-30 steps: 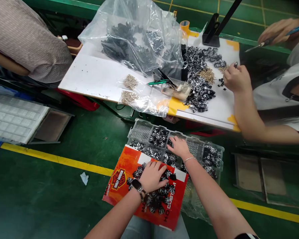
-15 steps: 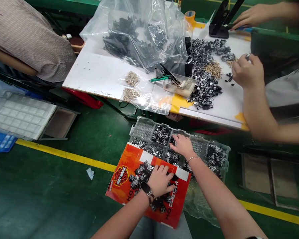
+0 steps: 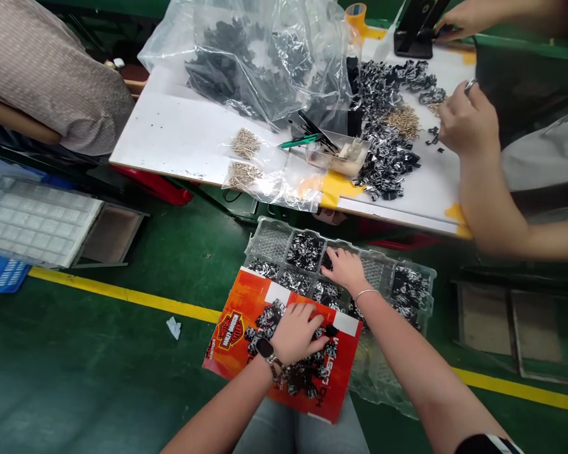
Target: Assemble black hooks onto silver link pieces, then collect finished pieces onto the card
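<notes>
My left hand (image 3: pixel 294 333), with a watch at the wrist, lies palm down with fingers spread on a heap of small black metal clips (image 3: pixel 299 383). The clips rest on an orange printed card (image 3: pixel 240 291) above my lap. My right hand (image 3: pixel 344 270) reaches over a clear compartment tray (image 3: pixel 269 242), thumb and fingers apart. Its fingertips dip into one compartment beside another filled with black clips (image 3: pixel 305 251); whether they touch any is hidden. The card overlaps the tray's near left part.
Behind the tray stands a white table (image 3: pixel 154 135) with a large plastic bag (image 3: pixel 265 63), loose clips (image 3: pixel 390 154), a small plastic box (image 3: pixel 345 161) and bags of brass-coloured pieces (image 3: pixel 245 144). A co-worker's hand (image 3: pixel 471 120) is at the right. Stacked trays (image 3: pixel 38 217) are at the left.
My left hand has shifted slightly left over the clips. My right hand stays at the same compartment. The view has moved a little, and the co-worker's far hand has shifted beside the black stand.
</notes>
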The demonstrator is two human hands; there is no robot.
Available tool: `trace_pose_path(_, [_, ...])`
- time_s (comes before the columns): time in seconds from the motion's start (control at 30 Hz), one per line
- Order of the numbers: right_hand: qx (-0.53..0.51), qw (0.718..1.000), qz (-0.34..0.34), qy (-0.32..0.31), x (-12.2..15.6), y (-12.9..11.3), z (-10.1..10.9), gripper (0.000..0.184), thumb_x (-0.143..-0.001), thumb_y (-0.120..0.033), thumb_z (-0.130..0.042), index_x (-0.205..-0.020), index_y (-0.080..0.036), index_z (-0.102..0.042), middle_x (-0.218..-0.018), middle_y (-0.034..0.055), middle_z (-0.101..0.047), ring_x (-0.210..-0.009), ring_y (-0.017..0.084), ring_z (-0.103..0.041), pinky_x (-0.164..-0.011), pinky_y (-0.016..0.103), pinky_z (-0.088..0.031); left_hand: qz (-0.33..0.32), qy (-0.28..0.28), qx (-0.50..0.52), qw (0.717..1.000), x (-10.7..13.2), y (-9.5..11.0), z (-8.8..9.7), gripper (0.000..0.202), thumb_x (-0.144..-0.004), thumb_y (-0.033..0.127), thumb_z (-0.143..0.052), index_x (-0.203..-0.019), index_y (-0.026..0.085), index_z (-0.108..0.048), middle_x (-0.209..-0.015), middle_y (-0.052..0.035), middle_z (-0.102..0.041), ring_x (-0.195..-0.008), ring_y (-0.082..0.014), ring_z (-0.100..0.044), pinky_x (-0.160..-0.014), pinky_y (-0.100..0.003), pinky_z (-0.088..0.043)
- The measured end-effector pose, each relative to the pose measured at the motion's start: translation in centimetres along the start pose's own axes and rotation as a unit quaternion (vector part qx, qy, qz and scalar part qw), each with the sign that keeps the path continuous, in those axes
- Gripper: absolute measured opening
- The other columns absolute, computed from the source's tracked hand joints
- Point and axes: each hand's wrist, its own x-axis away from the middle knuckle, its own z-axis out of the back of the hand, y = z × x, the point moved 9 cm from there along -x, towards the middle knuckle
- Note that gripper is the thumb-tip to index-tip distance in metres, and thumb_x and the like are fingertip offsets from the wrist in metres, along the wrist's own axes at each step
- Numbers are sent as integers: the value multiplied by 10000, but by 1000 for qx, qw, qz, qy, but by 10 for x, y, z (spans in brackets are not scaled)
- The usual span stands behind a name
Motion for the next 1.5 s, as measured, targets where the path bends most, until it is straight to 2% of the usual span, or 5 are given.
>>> trace_pose_path(0.2, [2, 1000, 12, -23, -6, -1, -2, 503, -856, -516, -478, -1225, -175, -440, -1079, 79, -533, -936, 207, -538, -817, 413, -451, 54, 93, 16, 994, 32, -47, 41, 210, -869, 306, -512, -1012, 159, -555, -1047, -73, -540, -980, -212, -511, -837, -405, -443])
trace_pose_path(0.37, [14, 1000, -2, -13, -1, -1, 3, 459, -879, -467, -468, -1226, -168, -441, -1094, 85, -530, -972, 218, -533, -833, 427, -451, 73, 136, 22, 988, 59, -71, 60, 173, -866, 262, -521, -998, 156, -557, -1039, -70, -544, -991, -214, -513, -842, -411, -450])
trace_pose_path(0.6, [19, 999, 15, -31, -1, -2, 2, 496, -852, -515, -489, -1208, -170, -456, -1097, 85, -529, -968, 217, -533, -823, 420, -456, 70, 157, 45, 984, 57, -66, 60, 140, -863, 236, -524, -967, 153, -568, -1009, -66, -558, -980, -208, -526, -830, -402, -467])
trace_pose_path(0.8, [8, 999, 31, -39, -5, -7, 0, 418, -875, -449, -483, -1188, -171, -469, -1085, 75, -532, -945, 203, -536, -822, 410, -452, 60, 159, 59, 984, 47, -59, 59, 124, -867, 217, -515, -958, 155, -572, -1003, -61, -563, -957, -196, -538, -816, -390, -479])
trace_pose_path(1.5, [-40, 999, -14, -14, -7, -1, 1, 348, -869, -437, -492, -1085, -165, -512, -1037, 64, -527, -892, 181, -525, -775, 368, -453, 109, 197, 62, 972, 37, -84, 71, 111, -872, 194, -505, -950, 154, -573, -1003, -67, -567, -974, -202, -542, -803, -384, -503])
